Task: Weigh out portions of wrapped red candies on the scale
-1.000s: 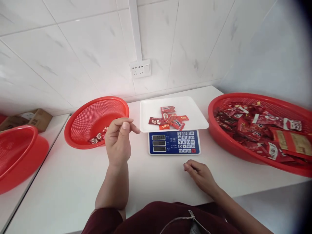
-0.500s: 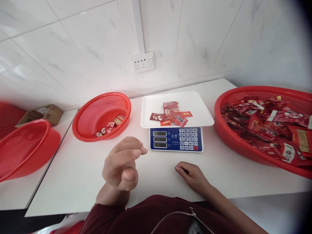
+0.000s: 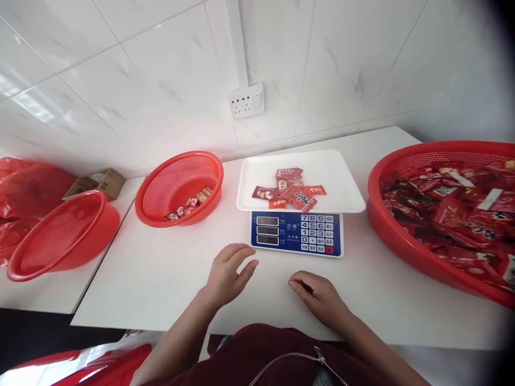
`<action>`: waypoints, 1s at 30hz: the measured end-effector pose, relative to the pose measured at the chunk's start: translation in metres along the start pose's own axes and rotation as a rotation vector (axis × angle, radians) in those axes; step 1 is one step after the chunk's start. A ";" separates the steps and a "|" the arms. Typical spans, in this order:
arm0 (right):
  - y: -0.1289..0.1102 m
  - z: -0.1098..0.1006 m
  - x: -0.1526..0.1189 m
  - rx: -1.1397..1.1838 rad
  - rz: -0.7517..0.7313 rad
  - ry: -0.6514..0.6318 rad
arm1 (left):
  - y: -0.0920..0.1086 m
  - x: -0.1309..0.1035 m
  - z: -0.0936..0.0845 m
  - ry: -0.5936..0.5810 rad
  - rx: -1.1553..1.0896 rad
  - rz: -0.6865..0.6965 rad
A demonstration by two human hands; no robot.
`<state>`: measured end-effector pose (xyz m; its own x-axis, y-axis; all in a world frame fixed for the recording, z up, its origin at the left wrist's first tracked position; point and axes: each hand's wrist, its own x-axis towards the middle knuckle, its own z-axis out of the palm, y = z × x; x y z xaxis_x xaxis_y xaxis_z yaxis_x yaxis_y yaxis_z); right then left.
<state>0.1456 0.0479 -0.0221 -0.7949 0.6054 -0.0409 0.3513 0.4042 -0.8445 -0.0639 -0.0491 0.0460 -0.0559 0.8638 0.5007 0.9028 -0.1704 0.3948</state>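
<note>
White marbled wall tiles [image 3: 120,69] with grey grout lines back a white desk [image 3: 161,279]. A white cable duct [image 3: 237,43] runs down to a wall socket [image 3: 246,101]. A second white surface [image 3: 48,292] adjoins at left, separated by a dark gap. Lighting is bright and even.

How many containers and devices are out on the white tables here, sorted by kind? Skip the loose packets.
Red mesh baskets: 3 (far left, middle with a few packets, large full one on the right)
Digital scales: 1, with its white tray holding red packets
Cardboard boxes: 1
Total: 5
</note>
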 end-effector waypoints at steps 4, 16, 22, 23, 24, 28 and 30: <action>0.000 -0.001 -0.002 0.011 0.006 -0.018 | -0.038 0.004 0.001 0.075 0.405 -0.128; 0.001 -0.001 -0.003 0.037 -0.003 -0.009 | -0.119 0.008 -0.036 0.062 0.829 -0.334; 0.006 0.002 -0.003 0.027 -0.006 -0.013 | -0.152 -0.017 -0.073 0.168 0.793 -0.652; 0.007 0.003 -0.003 0.027 -0.009 -0.008 | -0.157 -0.020 -0.080 0.179 0.795 -0.718; 0.008 0.004 -0.003 0.027 -0.012 -0.002 | -0.163 -0.023 -0.087 0.185 0.803 -0.778; 0.006 0.004 -0.002 0.027 -0.014 0.020 | -0.184 -0.033 -0.121 0.210 0.837 -0.936; 0.003 0.003 -0.002 0.034 -0.010 0.027 | -0.192 -0.036 -0.143 0.228 0.838 -1.006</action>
<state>0.1465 0.0461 -0.0265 -0.7846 0.6198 -0.0180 0.3256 0.3872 -0.8626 -0.2965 -0.1154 0.0619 -0.8451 0.3282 0.4219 0.4098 0.9046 0.1171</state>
